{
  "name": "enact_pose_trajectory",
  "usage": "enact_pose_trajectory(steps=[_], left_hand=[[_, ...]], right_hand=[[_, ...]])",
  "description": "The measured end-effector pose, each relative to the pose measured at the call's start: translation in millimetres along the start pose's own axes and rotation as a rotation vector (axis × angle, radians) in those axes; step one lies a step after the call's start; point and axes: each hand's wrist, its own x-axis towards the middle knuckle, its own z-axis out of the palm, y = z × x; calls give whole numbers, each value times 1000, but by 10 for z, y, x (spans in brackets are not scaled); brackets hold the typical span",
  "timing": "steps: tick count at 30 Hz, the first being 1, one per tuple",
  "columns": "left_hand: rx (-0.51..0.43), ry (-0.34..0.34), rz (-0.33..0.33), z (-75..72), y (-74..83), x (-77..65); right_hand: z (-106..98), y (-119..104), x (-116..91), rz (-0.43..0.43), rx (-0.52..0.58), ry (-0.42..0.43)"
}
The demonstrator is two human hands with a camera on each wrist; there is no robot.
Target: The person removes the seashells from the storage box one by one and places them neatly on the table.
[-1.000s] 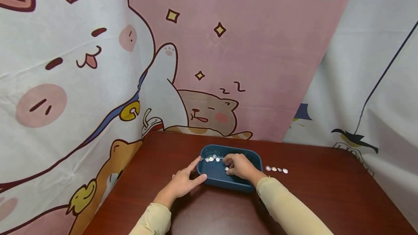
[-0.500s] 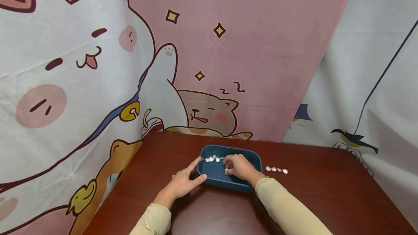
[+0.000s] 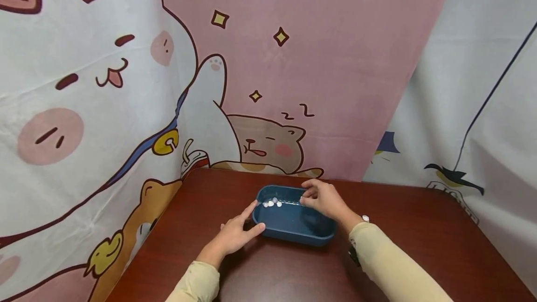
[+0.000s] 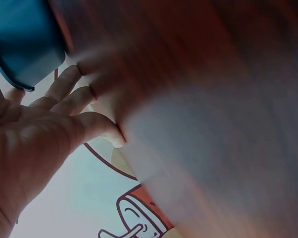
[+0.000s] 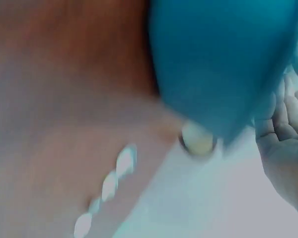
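The left hand point(image 3: 236, 234) touches the left end of the blue bin point(image 3: 289, 235), its fingers spread. Above the bin's far right side, the right hand point(image 3: 322, 198) has bent fingers, pinching one small shell point(image 3: 301, 197). Four shells point(image 3: 270, 203) lie inside; four other shells point(image 5: 110, 186) form a row on the brown counter point(image 3: 402, 220). Behind hangs cartoon-animal cloth point(image 3: 356, 59).
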Motion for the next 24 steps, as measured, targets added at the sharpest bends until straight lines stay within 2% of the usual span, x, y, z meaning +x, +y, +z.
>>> enact_pose_trajectory(steps=[2, 5, 8, 10, 15, 18, 24], left_hand=[[-1, 2, 4, 3, 3, 1], [0, 1, 6, -2, 18, -9], [4, 8, 8, -13, 43, -10], [4, 6, 5, -12, 49, -13], [3, 5, -3, 13, 24, -8], [5, 6, -5, 27, 10, 0], [18, 10, 3, 23, 30, 16]], right_hand=[[-254, 108, -58, 34, 17, 72], [-617, 394, -190, 104, 4, 141], [-909, 745, -364, 183, -57, 161], [-1029, 972, -499, 227, -97, 146], [-1124, 1360, -752, 278, -115, 64], [-1125, 1449, -832, 301, -104, 12], [-1099, 1592, -919, 255, -123, -47]])
